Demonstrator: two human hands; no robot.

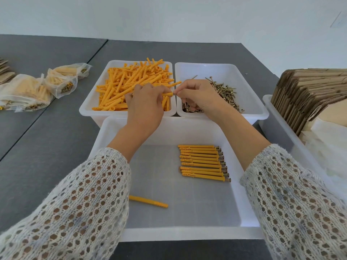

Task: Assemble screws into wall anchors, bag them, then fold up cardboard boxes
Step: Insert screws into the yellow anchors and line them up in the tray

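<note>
Left hand (145, 106), frame centre, fingers curled round orange anchor (167, 94). Right hand (197, 96) pinching screw (175, 94), tip at anchor mouth. Below, row of assembled anchors (202, 162) in near white bin (187, 235).

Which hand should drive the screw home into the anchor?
Right. The right hand already pinches the small brass screw at the mouth of the orange plastic anchor, which the left hand grips.
</note>
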